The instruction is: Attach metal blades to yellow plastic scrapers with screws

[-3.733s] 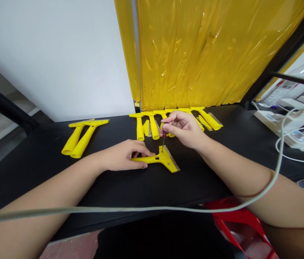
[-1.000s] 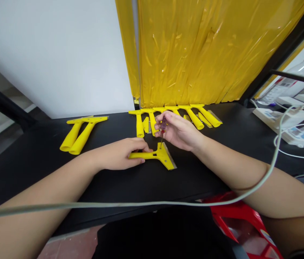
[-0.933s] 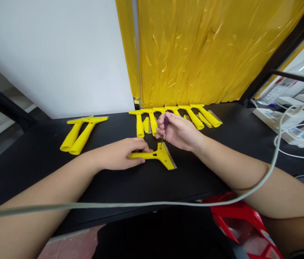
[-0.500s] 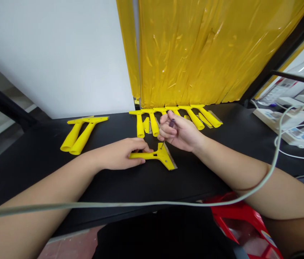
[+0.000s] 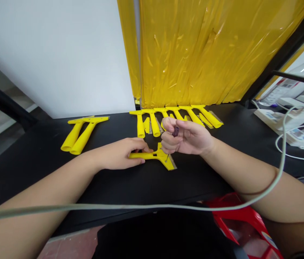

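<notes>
A yellow scraper (image 5: 162, 158) with a metal blade lies on the black table, its blade end pointing right. My left hand (image 5: 126, 153) is closed round its handle and presses it to the table. In my right hand (image 5: 184, 136) is a small screwdriver (image 5: 176, 131) with a dark purple handle, held upright in curled fingers. Its thin shaft reaches down to the screw on the near side of the scraper head. My fingers cover part of the far side of that head.
Several yellow scraper handles (image 5: 187, 112) and loose yellow pieces with blades lie along the back. Two more scrapers (image 5: 83, 135) lie at the left. A pale cable (image 5: 152, 206) crosses low in front. White power strips (image 5: 284, 122) and a plastic bottle (image 5: 289, 81) are at the right.
My right hand has moved the screwdriver toward me, from the screw on the far side of the scraper head to the near one. My left hand and the scraper have stayed put.
</notes>
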Demonstrator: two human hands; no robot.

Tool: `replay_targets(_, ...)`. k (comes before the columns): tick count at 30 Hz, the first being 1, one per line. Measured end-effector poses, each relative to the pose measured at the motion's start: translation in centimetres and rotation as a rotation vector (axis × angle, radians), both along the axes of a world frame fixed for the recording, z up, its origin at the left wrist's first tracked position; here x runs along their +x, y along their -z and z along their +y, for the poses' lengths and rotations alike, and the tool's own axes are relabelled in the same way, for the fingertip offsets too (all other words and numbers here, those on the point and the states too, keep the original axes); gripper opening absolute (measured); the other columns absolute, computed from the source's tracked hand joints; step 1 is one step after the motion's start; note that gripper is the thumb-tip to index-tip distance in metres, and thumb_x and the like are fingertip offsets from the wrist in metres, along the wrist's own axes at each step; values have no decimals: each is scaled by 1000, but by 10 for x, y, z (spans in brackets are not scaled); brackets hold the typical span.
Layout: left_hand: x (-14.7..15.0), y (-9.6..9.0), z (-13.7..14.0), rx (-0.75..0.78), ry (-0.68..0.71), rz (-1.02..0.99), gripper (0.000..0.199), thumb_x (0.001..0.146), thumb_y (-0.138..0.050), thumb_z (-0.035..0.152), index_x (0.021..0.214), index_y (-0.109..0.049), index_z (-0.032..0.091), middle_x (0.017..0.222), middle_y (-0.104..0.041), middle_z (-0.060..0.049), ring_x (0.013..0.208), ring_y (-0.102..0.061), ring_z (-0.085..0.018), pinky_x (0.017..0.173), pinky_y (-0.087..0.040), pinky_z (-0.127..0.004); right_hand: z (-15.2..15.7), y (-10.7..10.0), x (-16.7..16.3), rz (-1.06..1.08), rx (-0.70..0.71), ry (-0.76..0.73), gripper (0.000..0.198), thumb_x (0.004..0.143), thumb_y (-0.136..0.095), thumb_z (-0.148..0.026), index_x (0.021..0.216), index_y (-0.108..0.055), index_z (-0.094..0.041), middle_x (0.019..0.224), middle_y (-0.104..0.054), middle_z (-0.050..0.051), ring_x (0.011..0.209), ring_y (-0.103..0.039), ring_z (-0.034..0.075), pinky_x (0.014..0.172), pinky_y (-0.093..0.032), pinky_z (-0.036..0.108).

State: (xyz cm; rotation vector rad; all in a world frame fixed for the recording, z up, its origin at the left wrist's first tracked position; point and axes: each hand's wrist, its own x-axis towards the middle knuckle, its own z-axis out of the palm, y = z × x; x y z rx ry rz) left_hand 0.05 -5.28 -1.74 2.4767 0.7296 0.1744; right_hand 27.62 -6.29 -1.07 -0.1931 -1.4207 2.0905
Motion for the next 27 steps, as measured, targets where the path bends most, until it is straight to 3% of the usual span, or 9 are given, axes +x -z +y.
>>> replay_targets(8, 0, -2, 0, -3, -2, 22, 21, 99, -65, 29, 118, -69, 21, 122, -73, -7, 107, -70, -22, 94, -53, -32, -2, -1, -3, 0, -10, -11, 23, 104, -55, -42, 90, -49, -23, 67, -34, -6, 60, -33, 13, 67, -41, 29)
replay_targets(19, 0, -3, 1, -15, -16, 26, 18, 98, -67, 27, 114, -69, 22, 118, -71, -5, 103, -68, -20, 90, -51, -31, -4, -1, -1, -39, 2, -21, 28, 103, -65, -42, 92, -46, -23, 69, -42, -6, 63, -39, 13, 69, -41, 28)
replay_targets(27, -2, -2, 2, -35, -29, 7, 19, 97, -68, 30, 114, -70, 22, 117, -71, -4, 101, -67, -19, 88, -51, -29, 1, 3, 3, -6, 160, -49, 27, 103, -71, -34, 94, -48, -22, 78, -58, -4, 73, -54, 12, 76, -50, 31)
